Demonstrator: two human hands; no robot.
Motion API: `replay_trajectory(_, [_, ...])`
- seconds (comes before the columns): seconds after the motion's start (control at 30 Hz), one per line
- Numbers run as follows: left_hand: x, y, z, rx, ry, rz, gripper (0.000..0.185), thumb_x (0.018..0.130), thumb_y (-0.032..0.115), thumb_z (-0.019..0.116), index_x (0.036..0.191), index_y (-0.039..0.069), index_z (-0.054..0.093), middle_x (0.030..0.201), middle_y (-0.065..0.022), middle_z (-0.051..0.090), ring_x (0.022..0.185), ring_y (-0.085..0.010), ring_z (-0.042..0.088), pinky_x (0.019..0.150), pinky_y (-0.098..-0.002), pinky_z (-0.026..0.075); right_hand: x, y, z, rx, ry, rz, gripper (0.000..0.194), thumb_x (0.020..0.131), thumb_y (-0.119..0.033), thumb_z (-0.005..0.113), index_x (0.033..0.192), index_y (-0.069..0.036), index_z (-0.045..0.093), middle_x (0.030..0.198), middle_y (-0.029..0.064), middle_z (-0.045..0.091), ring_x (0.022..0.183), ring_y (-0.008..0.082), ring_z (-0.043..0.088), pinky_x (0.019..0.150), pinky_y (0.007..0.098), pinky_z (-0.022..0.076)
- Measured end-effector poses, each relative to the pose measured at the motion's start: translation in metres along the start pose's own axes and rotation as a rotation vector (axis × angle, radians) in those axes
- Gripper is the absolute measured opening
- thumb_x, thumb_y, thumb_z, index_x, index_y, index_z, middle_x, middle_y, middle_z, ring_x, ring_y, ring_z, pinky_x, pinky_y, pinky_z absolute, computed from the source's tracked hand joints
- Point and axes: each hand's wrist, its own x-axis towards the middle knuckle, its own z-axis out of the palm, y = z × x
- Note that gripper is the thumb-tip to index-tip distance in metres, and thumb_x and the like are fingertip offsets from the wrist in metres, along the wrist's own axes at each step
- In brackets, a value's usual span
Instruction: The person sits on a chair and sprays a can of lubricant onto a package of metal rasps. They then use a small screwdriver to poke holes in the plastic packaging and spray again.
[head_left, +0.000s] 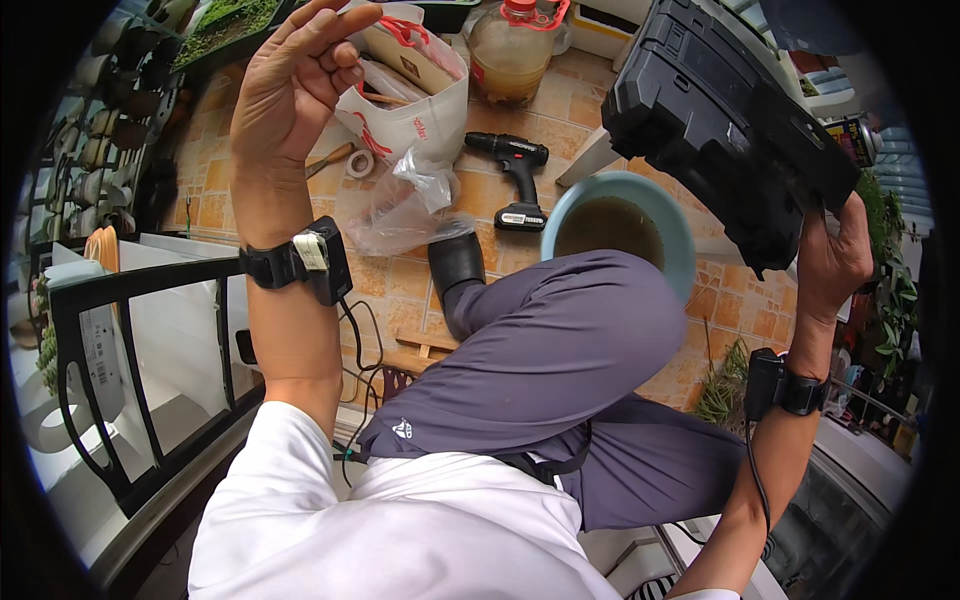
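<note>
My left hand (300, 82) is raised at the upper left with its fingers apart and partly bent, beside a white plastic bag (420, 124) with red handles; it holds nothing that shows. At the right, my right hand (834, 262) grips the lower end of a black plastic case (720, 127), which is tilted; some fingers are hidden behind it. A black cordless drill (517, 161) lies on the tiled floor between the bag and a light blue basin (679, 225) of murky water. Near the bag are a roll of tape (360, 163) and a wooden-handled tool (337, 156).
A large plastic jug (510, 60) with a red cap holds cloudy liquid. Clear plastic film (405, 202) lies near my boot (456, 262). A black metal rack (142, 292) stands at the left. Potted plants (724, 382) and a spray can (855, 141) are at the right.
</note>
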Motion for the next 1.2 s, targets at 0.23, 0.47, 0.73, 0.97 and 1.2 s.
replay_trajectory(0.23, [-0.010, 0.028, 0.019, -0.024, 0.040, 0.087, 0.029, 0.099, 0.009, 0.063, 0.126, 0.000, 0.064, 0.108, -0.0195, 0.075, 0.076, -0.0163, 0.072, 0.065, -0.0302, 0.062, 0.003, 0.020, -0.012, 0.028, -0.004, 0.108, 0.028, 0.094, -0.012, 0.075, 0.122, -0.009, 0.074, 0.102, 0.0029, 0.079, 0.093, 0.0095, 0.073, 0.081, 0.0261, 0.0563])
replay_trajectory(0.47, [-0.022, 0.050, 0.026, -0.053, 0.064, 0.103, 0.027, 0.096, 0.006, 0.065, 0.122, 0.000, 0.066, 0.105, -0.0179, 0.076, 0.076, -0.0168, 0.072, 0.066, -0.0308, 0.061, 0.005, 0.003, -0.001, -0.065, 0.090, 0.254, 0.035, 0.095, -0.023, 0.076, 0.128, -0.014, 0.073, 0.107, -0.0006, 0.078, 0.092, 0.0067, 0.071, 0.081, 0.0220, 0.0534])
replay_trajectory(0.73, [0.044, 0.036, 0.155, 0.161, -0.262, 0.085, 0.021, 0.092, 0.010, 0.076, 0.111, 0.001, 0.074, 0.094, -0.0126, 0.078, 0.071, -0.0093, 0.071, 0.063, -0.0210, 0.057, 0.037, -0.023, -0.032, 0.599, 0.237, 0.495, 0.016, 0.088, -0.003, 0.080, 0.101, -0.001, 0.072, 0.085, -0.0014, 0.071, 0.076, 0.0038, 0.064, 0.070, 0.0228, 0.0538])
replay_trajectory(0.97, [0.085, -0.025, 0.301, 0.473, -0.743, 0.012, 0.049, 0.084, 0.018, 0.086, 0.124, -0.004, 0.069, 0.113, -0.0107, 0.072, 0.104, -0.0138, 0.066, 0.088, -0.0283, 0.055, 0.065, -0.025, -0.079, 1.069, 0.145, 0.723, 0.018, 0.084, -0.006, 0.083, 0.098, 0.001, 0.073, 0.078, 0.0037, 0.072, 0.061, 0.0067, 0.064, 0.055, 0.0223, 0.0551])
replay_trajectory(1.2, [0.079, -0.049, 0.335, 0.104, -0.682, -0.233, 0.024, 0.089, 0.013, 0.080, 0.104, -0.005, 0.075, 0.096, -0.0085, 0.076, 0.081, -0.0110, 0.070, 0.075, -0.0268, 0.057, 0.068, -0.028, -0.104, 1.146, 0.137, 0.720, 0.024, 0.084, -0.016, 0.086, 0.096, 0.000, 0.074, 0.070, 0.0004, 0.067, 0.054, 0.0037, 0.055, 0.046, 0.0203, 0.0442])
